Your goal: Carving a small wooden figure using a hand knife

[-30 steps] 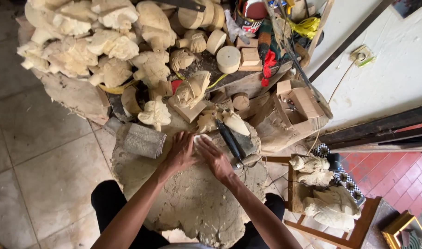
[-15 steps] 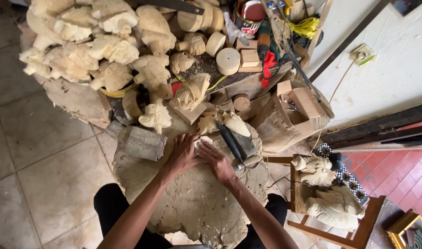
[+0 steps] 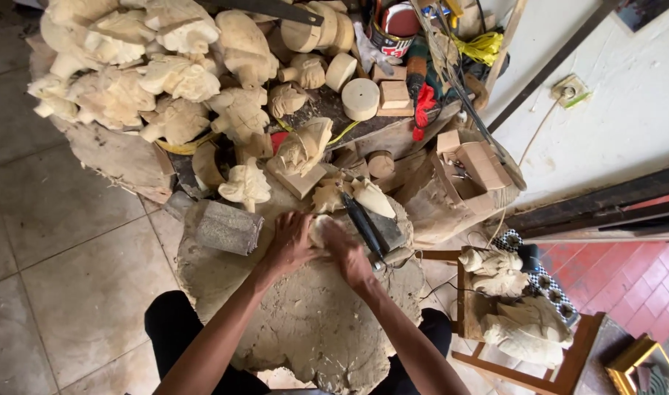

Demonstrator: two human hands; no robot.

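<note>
My left hand (image 3: 290, 245) and my right hand (image 3: 351, 257) meet at the far side of a big rough wooden slab (image 3: 312, 329). Both curl around a small pale wooden piece (image 3: 319, 228), which shows only partly between them. Just right of my right hand a black-handled tool (image 3: 363, 223) lies on a grey block. A grey rectangular block (image 3: 224, 227) rests on the slab left of my left hand. Small pale carvings (image 3: 248, 183) stand just beyond the hands.
Several pale carved wooden figures (image 3: 129, 80) are heaped at the back left. Round wood blanks (image 3: 360, 99), a tin and cords lie behind. An open cardboard box (image 3: 473, 164) sits at the right. More carvings rest on a wooden chair (image 3: 521, 322). Tiled floor lies to the left.
My hands, spread with fingers apart on the slab before, have drawn together and closed around the small pale piece.
</note>
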